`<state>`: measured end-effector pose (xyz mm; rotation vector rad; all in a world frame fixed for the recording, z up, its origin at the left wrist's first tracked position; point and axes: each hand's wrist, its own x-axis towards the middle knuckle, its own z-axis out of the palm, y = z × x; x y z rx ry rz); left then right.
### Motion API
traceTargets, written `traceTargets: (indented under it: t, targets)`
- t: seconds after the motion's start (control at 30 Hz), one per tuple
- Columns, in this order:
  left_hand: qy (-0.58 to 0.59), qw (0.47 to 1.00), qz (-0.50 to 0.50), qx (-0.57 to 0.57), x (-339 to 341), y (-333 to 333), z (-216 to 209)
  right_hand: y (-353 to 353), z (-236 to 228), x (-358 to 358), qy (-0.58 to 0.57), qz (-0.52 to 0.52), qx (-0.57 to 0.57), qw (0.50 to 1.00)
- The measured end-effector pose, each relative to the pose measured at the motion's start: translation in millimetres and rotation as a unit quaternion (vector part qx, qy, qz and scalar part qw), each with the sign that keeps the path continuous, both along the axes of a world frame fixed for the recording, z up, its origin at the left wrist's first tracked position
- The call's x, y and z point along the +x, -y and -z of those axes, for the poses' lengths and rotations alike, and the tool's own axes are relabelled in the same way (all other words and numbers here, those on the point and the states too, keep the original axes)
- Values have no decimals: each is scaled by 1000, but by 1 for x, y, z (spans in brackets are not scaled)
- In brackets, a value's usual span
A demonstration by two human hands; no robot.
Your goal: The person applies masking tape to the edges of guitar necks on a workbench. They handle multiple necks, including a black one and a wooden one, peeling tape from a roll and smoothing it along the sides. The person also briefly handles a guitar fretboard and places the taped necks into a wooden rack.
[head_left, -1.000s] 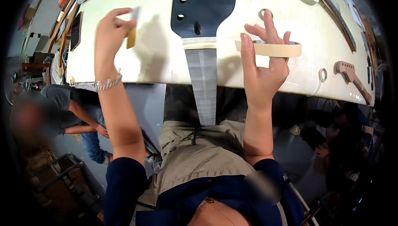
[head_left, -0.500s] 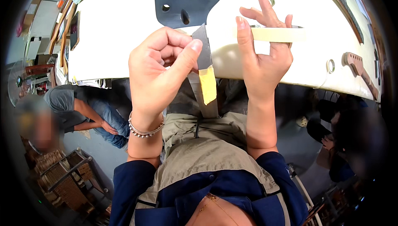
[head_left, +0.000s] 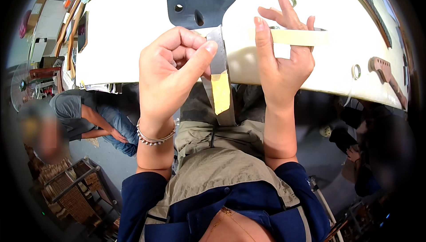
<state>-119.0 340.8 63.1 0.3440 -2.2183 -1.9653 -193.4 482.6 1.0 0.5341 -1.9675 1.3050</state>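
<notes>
Behind the blade, half-hidden neck

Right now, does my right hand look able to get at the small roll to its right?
Probably yes: nothing shows between your right hand and the small roll, though the tape roll on its fingers might hamper the grip.

1. The left hand is pinching, its thumb pressing toward a bent index finger and the other fingers curling.
2. The left forearm is pointing forward.
3. The right hand is holding its fingers fanned apart, the thumb standing straight and one finger reaching farthest.
4. The right forearm is running nearly parallel to the left.
</notes>
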Motion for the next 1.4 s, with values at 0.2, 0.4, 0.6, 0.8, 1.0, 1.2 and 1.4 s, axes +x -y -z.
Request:
traceTargets:
  t: [0.2,0.4,0.6,0.8,1.0,1.2,1.4]
  targets:
    - [21,999,-21,15,1,-2,-5,-2,-13,9,9,-46,-5,999]
    - [34,994,-27,103,1,-6,-2,28,2,49,-239,-224,-65,943]
    - [15,996,43,73,7,17,-3,-46,-31,-11,-107,-126,165,972]
    - [7,992,-86,-95,-24,141,45,-160,3,-171,198,94,455,863]
    - [-149,978,-38,-141,-21,95,68,-74,-14,-75,104,-73,241,962]
    - [-209,964,74,146,-23,33,75,3,-21,-8,321,-385,-29,865]
    - [-249,962,65,-90,-20,39,71,11,-16,5,182,-243,139,943]
